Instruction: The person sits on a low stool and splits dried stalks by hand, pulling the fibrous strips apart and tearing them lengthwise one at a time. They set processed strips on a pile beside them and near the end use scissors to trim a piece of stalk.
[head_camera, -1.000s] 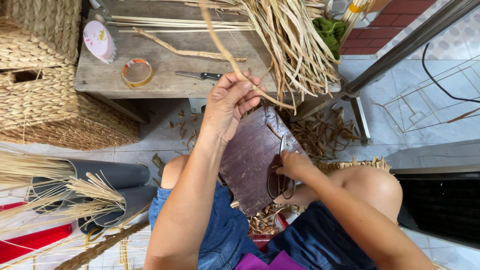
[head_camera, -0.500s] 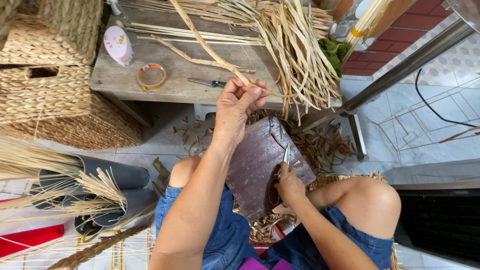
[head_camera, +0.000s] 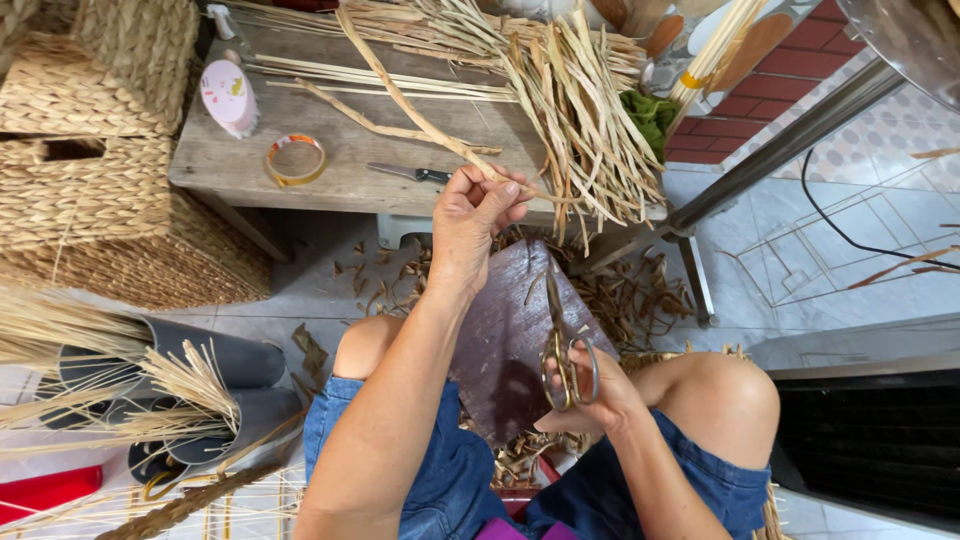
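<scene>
1. The dried reed strip (head_camera: 400, 95) is long, flat, tan and fibrous. It runs from the top of the view down across the wooden bench (head_camera: 340, 165) to the left hand (head_camera: 480, 215).
2. The left hand is raised above the lap, with fingers and thumb pinched on the lower end of the strip.
3. The right hand (head_camera: 590, 395) rests near the right knee and grips a pair of scissors (head_camera: 562, 350). They are brass-coloured metal with round loops, blades pointing up, fingers through the loops.
4. Between the hands a dark brown board (head_camera: 510, 330) lies tilted on the lap, smooth and worn. Curled brown offcuts (head_camera: 630, 300) lie on the tiled floor around it.
5. On the bench lie a bundle of pale dry reeds (head_camera: 585, 110), a roll of tape (head_camera: 295, 160), a knife (head_camera: 410, 172) and a pink container (head_camera: 228, 95).
6. Coarse woven baskets (head_camera: 90, 150) stand at left. Grey tubes (head_camera: 220, 390) holding straw lie below them.
7. Against half a second ago, the scissors now show fully, held higher with blades upright. The left hand keeps its pinch on the strip.
</scene>
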